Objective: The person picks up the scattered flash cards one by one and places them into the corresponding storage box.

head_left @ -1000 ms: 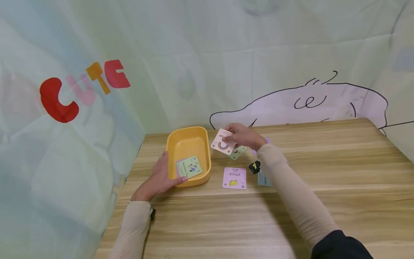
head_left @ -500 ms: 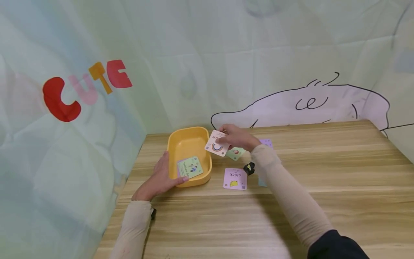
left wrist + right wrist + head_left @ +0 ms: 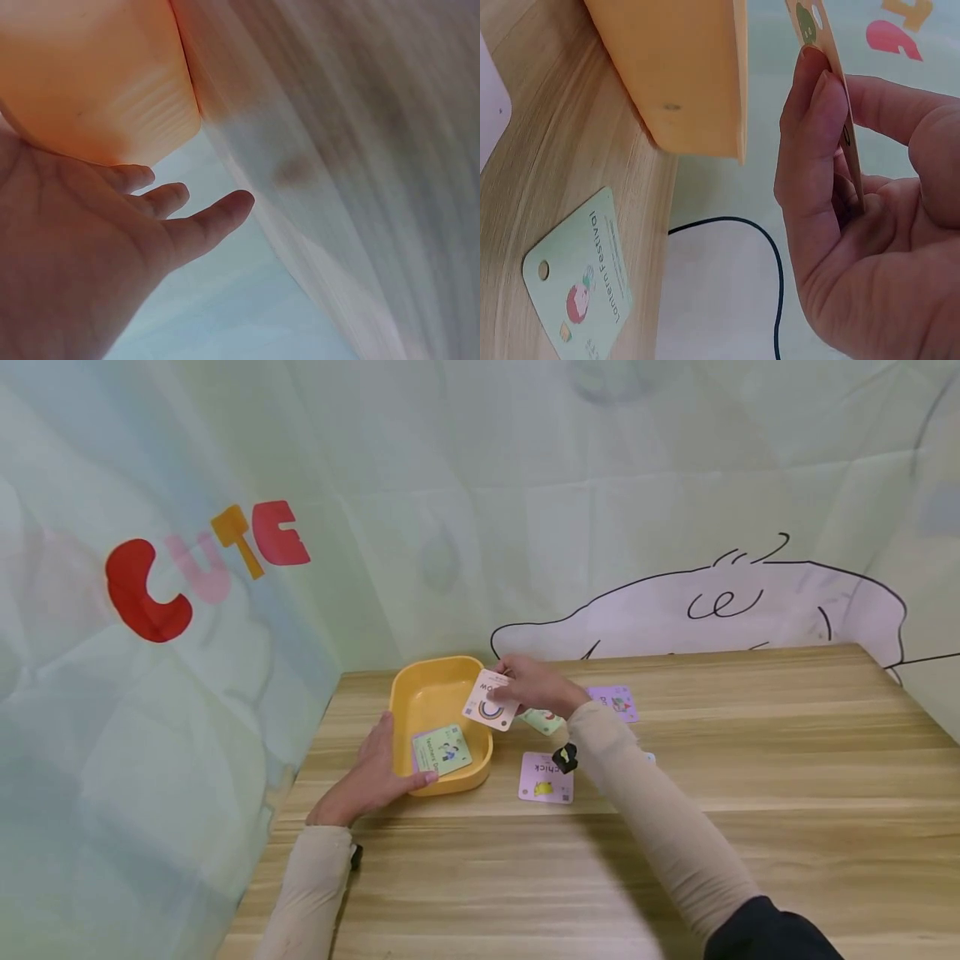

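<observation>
A yellow plastic tray stands at the back left of the table, with a green "Teachers' Day" card lying in its near end over a purple-edged one. My left hand rests against the tray's left wall, thumb over the near rim; in the left wrist view its fingers stretch along the outside. My right hand pinches a white rainbow card above the tray's right rim. In the right wrist view that card is seen edge-on between thumb and fingers.
A green "Lantern Festival" card lies right of the tray. Nearer me is a purple chick card; a purple card lies farther right. The right sleeve mostly hides a blue card. A printed curtain hangs behind the table.
My right hand has moved left with the rainbow card, from beside the tray to over its right rim. My left hand stays at the tray. The purple card at the back right shows more.
</observation>
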`<state>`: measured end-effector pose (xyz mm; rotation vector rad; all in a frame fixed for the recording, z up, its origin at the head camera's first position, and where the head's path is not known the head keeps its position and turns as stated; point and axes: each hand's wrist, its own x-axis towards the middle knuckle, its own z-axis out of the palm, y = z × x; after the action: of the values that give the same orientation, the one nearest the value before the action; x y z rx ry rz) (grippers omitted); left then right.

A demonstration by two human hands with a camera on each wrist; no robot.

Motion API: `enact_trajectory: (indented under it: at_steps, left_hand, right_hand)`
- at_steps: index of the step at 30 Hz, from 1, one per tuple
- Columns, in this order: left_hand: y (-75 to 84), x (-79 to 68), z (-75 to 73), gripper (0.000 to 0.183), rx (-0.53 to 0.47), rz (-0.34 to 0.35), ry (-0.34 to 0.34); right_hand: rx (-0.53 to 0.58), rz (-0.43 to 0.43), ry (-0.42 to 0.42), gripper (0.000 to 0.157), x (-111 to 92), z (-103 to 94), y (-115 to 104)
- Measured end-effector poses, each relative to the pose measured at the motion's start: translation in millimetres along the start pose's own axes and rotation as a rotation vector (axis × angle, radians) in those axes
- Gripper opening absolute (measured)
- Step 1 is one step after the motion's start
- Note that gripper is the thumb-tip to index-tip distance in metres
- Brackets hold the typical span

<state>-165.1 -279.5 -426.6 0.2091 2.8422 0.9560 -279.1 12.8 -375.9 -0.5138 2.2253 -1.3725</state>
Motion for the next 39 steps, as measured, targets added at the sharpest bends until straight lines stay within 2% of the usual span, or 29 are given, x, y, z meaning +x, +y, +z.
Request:
enact_trajectory:
  at_steps: [9,18,25,34,39]
  left_hand:
    - [0.4,0.3,-0.4,0.123,-0.002,0.026,0.01]
    - [-1.5,-0.2,-1.7,0.13,0.018,-0.011,-0.01]
    - [-1.8,-0.6,-1.6,0.132,0.02,-0.002,-0.014]
    - [-2.8,-0.1,-0.8,0.132,0.023,-0.012,-0.016]
    - [-3.0,0.6,-0.1,0.132,0.012,-0.01,-0.016]
  right_hand:
    - [0.005,-0.016,-0.008,0.029,4,8.9,-7]
    - [0.016,-0.018,-0.013,0.03,9,19.5,-10]
    - [0.004,-0.047,0.0,0.03,13,29.9,-11]
    - [-0.029,-0.044,0.007,0.027,17,45.7,-14]
    - [-0.016,-0.034,0.036,0.031,20,53.3,-14]
